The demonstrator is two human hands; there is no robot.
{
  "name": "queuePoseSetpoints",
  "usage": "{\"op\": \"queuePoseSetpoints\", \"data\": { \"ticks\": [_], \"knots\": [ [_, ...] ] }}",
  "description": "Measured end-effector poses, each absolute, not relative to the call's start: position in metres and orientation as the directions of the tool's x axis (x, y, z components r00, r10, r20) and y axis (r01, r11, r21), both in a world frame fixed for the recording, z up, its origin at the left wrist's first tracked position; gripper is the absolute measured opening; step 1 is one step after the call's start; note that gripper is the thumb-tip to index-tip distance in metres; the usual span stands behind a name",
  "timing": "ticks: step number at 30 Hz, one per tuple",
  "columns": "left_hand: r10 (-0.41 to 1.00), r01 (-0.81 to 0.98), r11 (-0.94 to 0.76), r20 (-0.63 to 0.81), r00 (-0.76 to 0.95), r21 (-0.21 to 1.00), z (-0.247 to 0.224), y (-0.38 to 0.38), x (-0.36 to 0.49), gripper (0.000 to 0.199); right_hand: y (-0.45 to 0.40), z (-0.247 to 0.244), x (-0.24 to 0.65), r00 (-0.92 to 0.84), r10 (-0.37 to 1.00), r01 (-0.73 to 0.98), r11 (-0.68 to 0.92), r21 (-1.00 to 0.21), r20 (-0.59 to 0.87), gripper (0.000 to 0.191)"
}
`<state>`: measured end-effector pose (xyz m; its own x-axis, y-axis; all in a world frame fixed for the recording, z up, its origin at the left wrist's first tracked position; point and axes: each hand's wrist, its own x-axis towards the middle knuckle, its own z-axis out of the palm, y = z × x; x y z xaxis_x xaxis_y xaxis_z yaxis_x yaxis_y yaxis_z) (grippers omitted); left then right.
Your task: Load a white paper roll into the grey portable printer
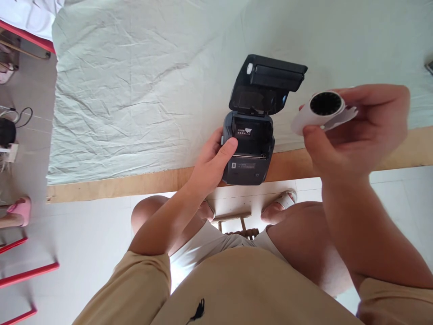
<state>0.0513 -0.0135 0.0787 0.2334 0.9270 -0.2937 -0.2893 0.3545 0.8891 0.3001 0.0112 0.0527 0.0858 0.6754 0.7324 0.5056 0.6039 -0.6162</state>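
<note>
A dark label printer [248, 149] lies at the front edge of the cloth-covered table, its lid [267, 83] swung up and the paper bay uncovered. My left hand [214, 158] grips the printer's left side, with the thumb over its top edge. To the right, raised beside the lid, is a white label roll [304, 118] with a dark hollow core facing me. My right hand [365, 124] is closed around that roll, thumb at the front and fingers behind. A loose strip of the roll's paper sticks out toward the palm.
A wrinkled pale green cloth [135, 90] covers the table, whose wooden edge [118, 190] runs along the front. Red metal bars [30, 274] and a person's foot in a pink shoe [20, 211] are at the left. A dark object [429, 67] shows at the far right.
</note>
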Motion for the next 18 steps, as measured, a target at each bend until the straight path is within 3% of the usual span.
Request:
{"op": "queuePoseSetpoints", "data": {
  "ticks": [3,7,9,14,18],
  "knots": [
    [0.939,-0.274,0.316,-0.258,0.228,0.908,0.075,-0.012,0.052,0.062,0.005,0.068,0.277,-0.02,0.576,0.447,0.736,-0.508,0.817,0.033],
    [0.945,-0.258,0.266,-0.198,0.26,0.929,0.065,-0.01,0.05,0.065,0.004,0.068,0.258,-0.133,0.491,0.545,0.762,-0.35,0.861,0.045],
    [0.948,-0.253,0.245,-0.176,0.264,0.936,0.063,-0.01,0.049,0.062,0.005,0.064,0.258,-0.166,0.543,0.584,0.727,-0.361,0.823,0.049],
    [0.938,-0.215,0.296,-0.241,0.249,0.931,0.065,-0.012,0.048,0.064,0.002,0.059,0.268,-0.188,0.728,0.651,0.595,-0.471,0.659,0.027],
    [0.937,-0.225,0.308,-0.254,0.239,0.924,0.069,-0.012,0.049,0.068,-0.002,0.061,0.266,-0.219,0.671,0.546,0.686,-0.481,0.708,0.023]
  ]
}}
